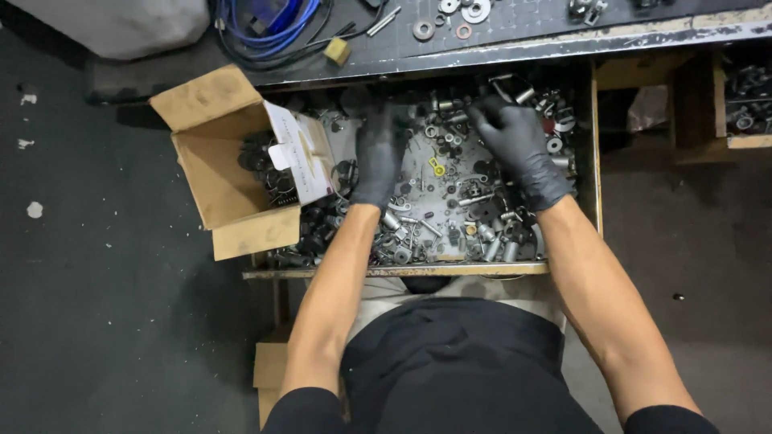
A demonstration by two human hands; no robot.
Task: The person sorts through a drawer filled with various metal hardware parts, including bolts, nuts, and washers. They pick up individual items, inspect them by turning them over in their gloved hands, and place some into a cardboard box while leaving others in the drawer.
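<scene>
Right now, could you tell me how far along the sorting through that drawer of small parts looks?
Some dark parts already lie in the open cardboard box. Both gloved hands, left hand and right hand, are down among the loose metal pieces. Most of the drawer remains a mixed heap.

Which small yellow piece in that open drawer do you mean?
Look into the open wooden drawer full of grey metal hardware. Between the two black-gloved hands, left hand and right hand, lies a small yellow tag-like piece, the only yellow item there.
</scene>
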